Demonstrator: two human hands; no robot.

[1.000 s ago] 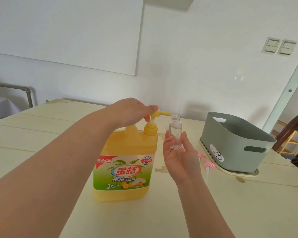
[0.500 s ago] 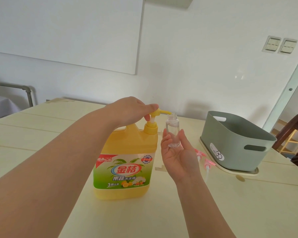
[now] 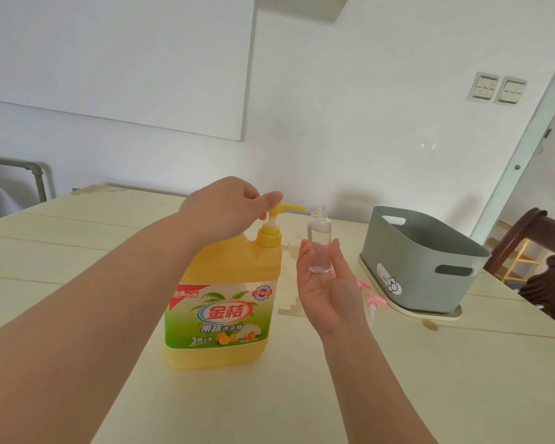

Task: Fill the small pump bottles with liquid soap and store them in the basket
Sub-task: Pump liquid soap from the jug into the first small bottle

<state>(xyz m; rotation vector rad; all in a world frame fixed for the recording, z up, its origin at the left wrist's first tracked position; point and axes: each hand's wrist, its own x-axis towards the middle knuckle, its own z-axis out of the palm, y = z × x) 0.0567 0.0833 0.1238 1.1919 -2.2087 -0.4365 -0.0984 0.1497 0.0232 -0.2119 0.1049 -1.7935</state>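
Note:
A big yellow soap jug [image 3: 225, 302] with a green label stands on the table in front of me. My left hand [image 3: 225, 209] rests on its yellow pump head [image 3: 282, 208], fingers curled over the top. My right hand [image 3: 326, 283] holds a small clear bottle [image 3: 318, 240] upright, cap off, its open mouth just right of the pump spout. The bottle looks almost empty. A grey-green basket [image 3: 420, 261] sits to the right. Two pink-and-white pump caps [image 3: 374, 299] lie on the table beside the basket, partly hidden by my right hand.
The basket stands on a cream tray [image 3: 430, 312]. A dark wooden chair [image 3: 539, 261] is at the far right past the table edge. A white wall runs close behind the table. A metal pipe rail [image 3: 32, 174] is at the far left.
My right hand has shifted the small bottle slightly, keeping its mouth near the spout. My left hand stays on the pump head, which sits a little higher than before.

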